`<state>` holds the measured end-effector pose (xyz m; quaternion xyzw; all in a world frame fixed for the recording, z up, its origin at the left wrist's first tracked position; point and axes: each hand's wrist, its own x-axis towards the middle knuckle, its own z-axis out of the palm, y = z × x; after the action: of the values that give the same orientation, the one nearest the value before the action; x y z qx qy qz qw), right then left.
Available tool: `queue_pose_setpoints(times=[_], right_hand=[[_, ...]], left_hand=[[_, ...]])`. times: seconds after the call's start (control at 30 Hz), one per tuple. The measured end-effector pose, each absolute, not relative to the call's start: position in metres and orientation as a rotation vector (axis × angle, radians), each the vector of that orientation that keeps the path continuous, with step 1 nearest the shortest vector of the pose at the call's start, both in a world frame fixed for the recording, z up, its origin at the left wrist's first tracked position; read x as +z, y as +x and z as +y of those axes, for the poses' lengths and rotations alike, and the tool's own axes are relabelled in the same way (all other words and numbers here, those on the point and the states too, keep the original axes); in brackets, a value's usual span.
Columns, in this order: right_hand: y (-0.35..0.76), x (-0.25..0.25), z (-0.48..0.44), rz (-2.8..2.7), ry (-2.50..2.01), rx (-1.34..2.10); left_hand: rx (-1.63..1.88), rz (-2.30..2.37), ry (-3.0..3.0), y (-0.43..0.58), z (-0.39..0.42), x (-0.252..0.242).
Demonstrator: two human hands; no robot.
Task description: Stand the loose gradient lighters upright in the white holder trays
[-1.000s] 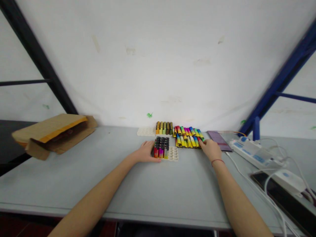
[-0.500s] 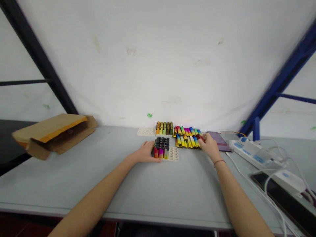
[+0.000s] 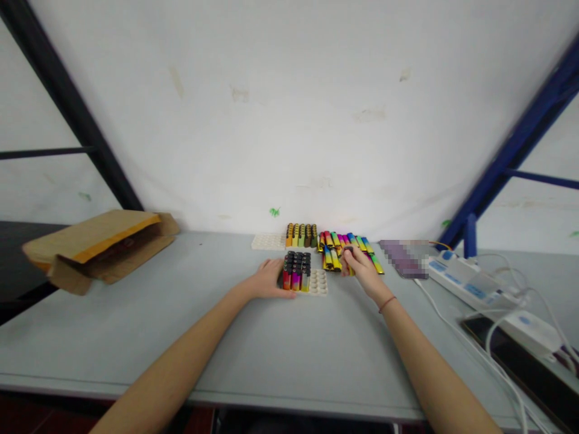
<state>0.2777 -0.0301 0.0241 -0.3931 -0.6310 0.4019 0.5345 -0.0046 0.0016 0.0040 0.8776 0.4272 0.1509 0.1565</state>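
Centred on the table, a white tray [image 3: 319, 282] with round holes holds several upright lighters [image 3: 296, 272] with black tops and red, pink and yellow bodies. Its right-hand holes show bare. My left hand [image 3: 266, 279] grips the tray's left side, thumb along the front edge; its far fingers are partly hidden behind the lighters. Just right of the tray, my right hand [image 3: 362, 268] is closed on a lighter [image 3: 351, 270], mostly covered by the fingers. Under and beyond that hand lie shiny multicoloured lighters [image 3: 332, 258] on their sides in two rows.
Behind stand more upright yellow-and-green lighters [image 3: 301, 235], beside a white holed tray [image 3: 268, 242]. An opened cardboard package [image 3: 104, 241] lies far left. To the right are a purple flat item [image 3: 402, 259], a white power strip [image 3: 479, 295], loose white cables and a dark phone-like slab [image 3: 515, 367].
My right hand has moved left from the right end of the lying lighters towards the tray, with a lighter in its fingers. My left hand has stayed at the tray.
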Motion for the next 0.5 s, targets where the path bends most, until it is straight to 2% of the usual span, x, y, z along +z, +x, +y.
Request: queue_pose_setpoints(times=[0.4, 0.5], right_hand=[[0.253, 0.024, -0.031, -1.141, -0.988, 1.256], [0.252, 0.015, -0.03, -1.253, -1.12, 1.069]], left_hand=[[0.403, 1.227, 2.537, -0.005, 0.004, 0.001], [0.4, 1.229, 2.546, -0.005, 0.004, 0.001]])
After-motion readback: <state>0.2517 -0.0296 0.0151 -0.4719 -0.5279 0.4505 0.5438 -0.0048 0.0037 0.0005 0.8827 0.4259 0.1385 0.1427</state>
